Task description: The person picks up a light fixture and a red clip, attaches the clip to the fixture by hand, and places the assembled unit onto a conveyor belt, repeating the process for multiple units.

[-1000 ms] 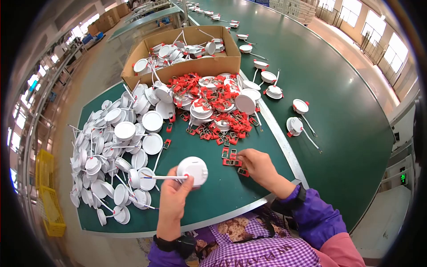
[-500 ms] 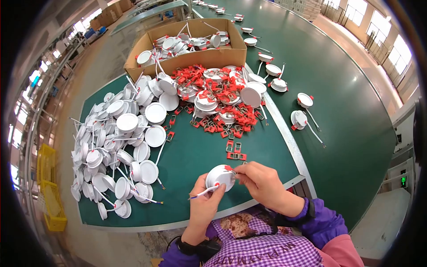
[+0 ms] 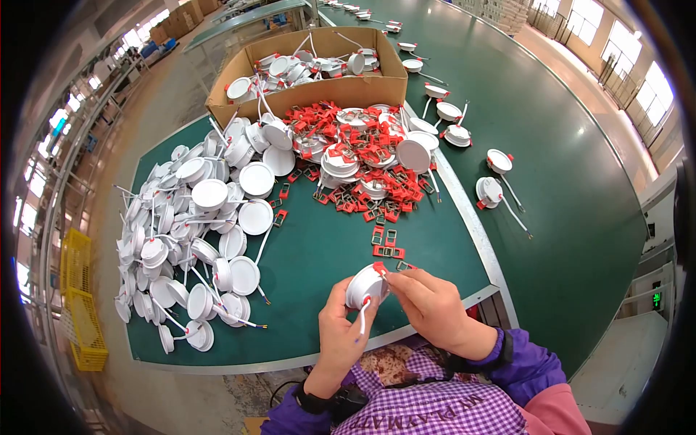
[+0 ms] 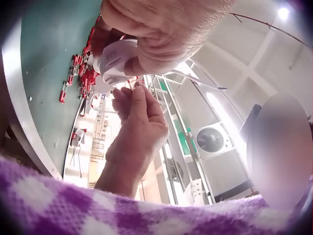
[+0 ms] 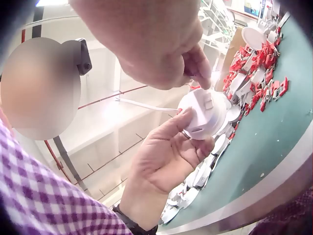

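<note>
One white round light fitting point(image 3: 365, 287), white cable attached, held above the green table's point(image 3: 319, 250) near edge. Left hand point(image 3: 344, 326): fingers and thumb curled round its body. Right hand point(image 3: 435, 304): fingertips pinched on a red clip point(image 3: 379, 268) at its rim. Left: heaped white fittings point(image 3: 192, 239). Far: cardboard box point(image 3: 312, 90), fittings inside.

Red clip point(image 3: 379, 267) partly covered
The right hand point(image 3: 438, 310) hides part of it, the left hand point(image 3: 339, 333) part of the white lamp point(image 3: 360, 288), whose print is blurred. The cardboard box's point(image 3: 319, 95) front wall hides what lies low inside.
</note>
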A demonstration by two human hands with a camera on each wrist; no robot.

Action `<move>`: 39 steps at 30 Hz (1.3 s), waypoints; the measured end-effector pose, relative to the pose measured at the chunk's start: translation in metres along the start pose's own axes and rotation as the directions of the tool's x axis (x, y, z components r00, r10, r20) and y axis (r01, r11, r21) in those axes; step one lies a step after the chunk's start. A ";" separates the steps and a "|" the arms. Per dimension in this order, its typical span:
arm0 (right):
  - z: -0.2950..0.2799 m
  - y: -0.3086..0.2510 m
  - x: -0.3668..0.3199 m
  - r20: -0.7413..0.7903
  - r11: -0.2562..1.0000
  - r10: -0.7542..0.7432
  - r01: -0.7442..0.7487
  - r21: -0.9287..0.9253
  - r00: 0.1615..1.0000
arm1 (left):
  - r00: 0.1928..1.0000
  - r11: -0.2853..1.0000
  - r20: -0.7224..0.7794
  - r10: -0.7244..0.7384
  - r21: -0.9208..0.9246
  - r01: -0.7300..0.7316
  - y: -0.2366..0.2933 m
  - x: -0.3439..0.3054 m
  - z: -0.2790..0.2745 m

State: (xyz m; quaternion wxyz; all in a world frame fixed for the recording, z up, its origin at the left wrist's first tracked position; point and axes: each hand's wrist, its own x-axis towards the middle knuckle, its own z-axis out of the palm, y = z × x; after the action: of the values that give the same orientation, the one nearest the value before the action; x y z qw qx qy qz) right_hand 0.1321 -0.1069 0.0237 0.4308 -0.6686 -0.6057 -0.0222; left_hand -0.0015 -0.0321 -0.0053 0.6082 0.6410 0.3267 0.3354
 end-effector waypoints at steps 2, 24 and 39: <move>0.000 0.000 0.000 0.041 0.995 0.046 -0.049 0.082 0.998 | 0.999 0.999 0.000 -0.035 -0.026 0.035 0.000 -0.001 0.000; -0.024 0.007 -0.026 0.524 0.634 0.461 -0.679 0.370 0.716 | 0.896 0.977 0.396 -0.201 0.013 0.214 -0.001 -0.021 -0.011; -0.011 0.046 -0.008 0.351 0.928 0.339 -0.372 0.029 0.873 | 0.956 0.969 0.197 -0.216 -0.078 0.235 -0.011 -0.016 -0.019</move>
State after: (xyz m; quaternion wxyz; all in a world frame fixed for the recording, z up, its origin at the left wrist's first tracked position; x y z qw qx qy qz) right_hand 0.1730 -0.1151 0.0010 0.3478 -0.7410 -0.5377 0.2020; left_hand -0.0261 -0.0346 -0.0162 0.7019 0.5967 0.3220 0.2181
